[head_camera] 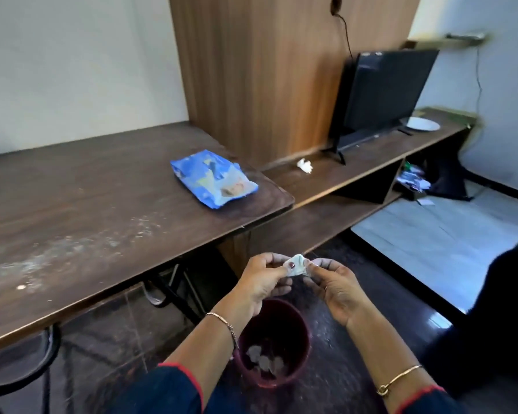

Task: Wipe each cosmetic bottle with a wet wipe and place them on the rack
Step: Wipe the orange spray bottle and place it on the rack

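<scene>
On my left, the dark wooden tabletop [72, 189] shows pale dusty smears, and a blue pack of wipes [213, 177] lies near its right corner. My left hand [263, 282] pinches one end of a small crumpled wet wipe [296, 264] between thumb and curled fingers. My right hand [338, 288] pinches the other end the same way, so the wipe hangs in the air between them. A dark red bin [274, 342] stands on the floor under my forearms, with a few pale wads inside. Farther right, a white crumpled scrap [305, 166] lies on the lower tabletop [356, 174], then a black screen [380, 91] stands there, and a white plate [422, 124] sits beyond it.
</scene>
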### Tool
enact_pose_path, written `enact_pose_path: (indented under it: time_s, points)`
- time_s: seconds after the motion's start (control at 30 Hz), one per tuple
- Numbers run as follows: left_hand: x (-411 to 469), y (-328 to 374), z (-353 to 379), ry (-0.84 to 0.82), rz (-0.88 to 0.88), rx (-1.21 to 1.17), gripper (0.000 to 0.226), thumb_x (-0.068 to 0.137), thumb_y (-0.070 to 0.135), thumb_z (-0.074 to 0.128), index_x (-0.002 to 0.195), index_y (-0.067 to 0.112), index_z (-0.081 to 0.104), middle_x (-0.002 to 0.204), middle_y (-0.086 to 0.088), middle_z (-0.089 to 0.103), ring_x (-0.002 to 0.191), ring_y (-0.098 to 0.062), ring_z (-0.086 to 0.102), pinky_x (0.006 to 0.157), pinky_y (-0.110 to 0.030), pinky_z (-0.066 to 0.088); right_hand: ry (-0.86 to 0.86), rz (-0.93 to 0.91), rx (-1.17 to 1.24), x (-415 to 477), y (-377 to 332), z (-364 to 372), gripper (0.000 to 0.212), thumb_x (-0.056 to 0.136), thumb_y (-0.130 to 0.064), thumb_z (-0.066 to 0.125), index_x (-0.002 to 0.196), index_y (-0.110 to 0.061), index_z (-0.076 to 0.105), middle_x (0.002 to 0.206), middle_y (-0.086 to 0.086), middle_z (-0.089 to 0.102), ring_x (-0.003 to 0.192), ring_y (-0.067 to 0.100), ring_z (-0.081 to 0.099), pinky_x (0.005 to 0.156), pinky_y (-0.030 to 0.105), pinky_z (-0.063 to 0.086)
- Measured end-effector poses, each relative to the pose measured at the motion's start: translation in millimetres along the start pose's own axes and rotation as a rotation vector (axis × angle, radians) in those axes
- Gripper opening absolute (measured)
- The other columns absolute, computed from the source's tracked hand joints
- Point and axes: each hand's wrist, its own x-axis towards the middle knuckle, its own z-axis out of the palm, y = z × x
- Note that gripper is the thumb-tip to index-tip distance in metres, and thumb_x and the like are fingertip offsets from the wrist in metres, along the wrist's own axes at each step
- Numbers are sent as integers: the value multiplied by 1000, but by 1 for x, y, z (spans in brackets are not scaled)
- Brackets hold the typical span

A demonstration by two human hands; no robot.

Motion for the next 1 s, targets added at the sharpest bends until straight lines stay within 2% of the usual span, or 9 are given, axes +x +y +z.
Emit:
enact_pose_path:
  time_s: [0.13, 0.37, 0.5, 0.67, 0.73, 0.77, 0.83, 0.9, 1.0]
  points:
    - [25, -32, 6, 17, -90, 32, 11, 87, 12, 66, 97, 7, 65, 78, -5, 66, 59, -9, 59, 55, -22, 55, 61, 65, -10, 14, 26, -25, 12, 85, 1, 63, 75, -5, 59, 71, 8, 66, 55, 7, 64, 54, 16, 53]
    - [46, -82, -18, 18, -275, 145, 4, 89, 9, 62, 90, 12, 64, 81, -4, 65, 62, -10, 58, 56, -20, 54, 253, 217, -100, 37, 83, -42, 17, 86, 9, 59, 78, -5, 55, 78, 12, 61, 58, 11, 64, 49, 15, 53]
    - [54, -98, -38, 52, -322, 160, 4, 92, 11, 58, 94, 11, 62, 84, -2, 65, 63, -10, 58, 57, -18, 52, 341, 287, -143, 51, 111, -46, 20, 85, 10, 61, 76, -6, 52, 85, 15, 62, 71, 16, 62, 52, 15, 55]
    - [63, -112, -59, 79, -330, 152, 11, 92, 15, 59, 102, 10, 63, 92, -4, 67, 70, -10, 61, 64, -19, 54, 422, 300, -191, 75, 133, -37, 23, 85, 11, 61, 70, -5, 53, 91, 21, 61, 69, 16, 61, 55, 16, 54]
    - [66, -114, -64, 82, -314, 142, 12, 92, 17, 60, 102, 11, 63, 97, -5, 68, 76, -11, 62, 67, -21, 54, 423, 297, -180, 83, 138, -34, 17, 84, 11, 61, 77, -3, 57, 97, 24, 63, 75, 20, 63, 66, 21, 57]
    - [67, -114, -67, 90, -306, 136, 12, 92, 18, 60, 102, 12, 64, 100, -5, 69, 79, -12, 63, 69, -21, 54, 409, 301, -185, 85, 139, -33, 14, 85, 12, 59, 87, -1, 61, 104, 24, 64, 82, 22, 64, 76, 25, 57]
    - [70, -115, -71, 103, -284, 123, 11, 93, 19, 59, 101, 14, 64, 104, -5, 69, 87, -14, 65, 74, -23, 55, 332, 321, -217, 89, 142, -34, 31, 87, 16, 50, 114, 4, 59, 120, 19, 60, 100, 25, 63, 91, 31, 52]
    - [72, -114, -75, 110, -266, 114, 11, 93, 19, 59, 102, 14, 64, 106, -6, 69, 94, -17, 65, 80, -26, 55, 276, 347, -250, 90, 144, -35, 43, 89, 18, 41, 127, 3, 52, 132, 16, 54, 110, 24, 59, 94, 29, 49]
    - [74, -112, -79, 126, -241, 98, 16, 93, 19, 58, 106, 11, 64, 108, -6, 68, 93, -16, 65, 78, -25, 55, 293, 339, -254, 90, 145, -36, 42, 90, 17, 40, 129, 4, 51, 134, 17, 53, 114, 24, 57, 94, 28, 47]
